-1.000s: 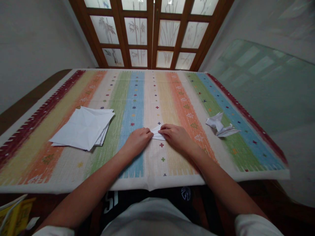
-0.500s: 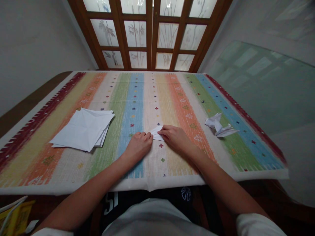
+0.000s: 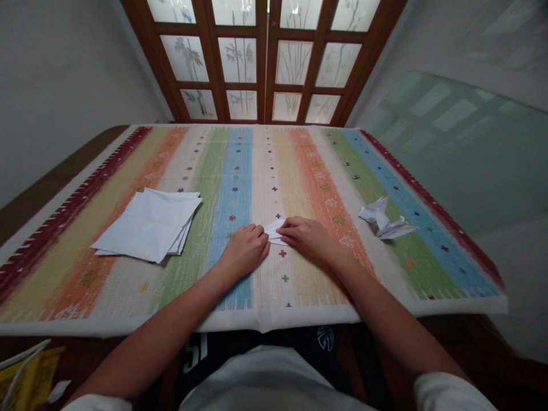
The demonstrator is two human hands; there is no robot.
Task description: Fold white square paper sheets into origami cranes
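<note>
Between my hands a small folded piece of white paper (image 3: 274, 229) lies on the striped tablecloth. My left hand (image 3: 247, 245) is closed at its left end, fingers curled down against it. From the right, my right hand (image 3: 305, 235) pinches its upper right part with thumb and fingers pressed together. Parts of the paper are hidden under the fingers of both hands. Farther right sits a folded white paper crane (image 3: 385, 220), apart from my hand. To the left lies a stack of creased white paper sheets (image 3: 148, 224).
A striped tablecloth (image 3: 205, 228) covers the table, its front edge close to my body. Wooden doors with patterned glass panes (image 3: 237, 60) stand beyond the far edge. A greenish glass panel (image 3: 462, 154) leans along the right wall. Something yellow (image 3: 29, 374) is low at the left.
Both hands stay at the folded paper with only slight finger shifts; the left fingers curl a little more. The whole view has shifted slightly. The stack and crane stay put on the cloth.
</note>
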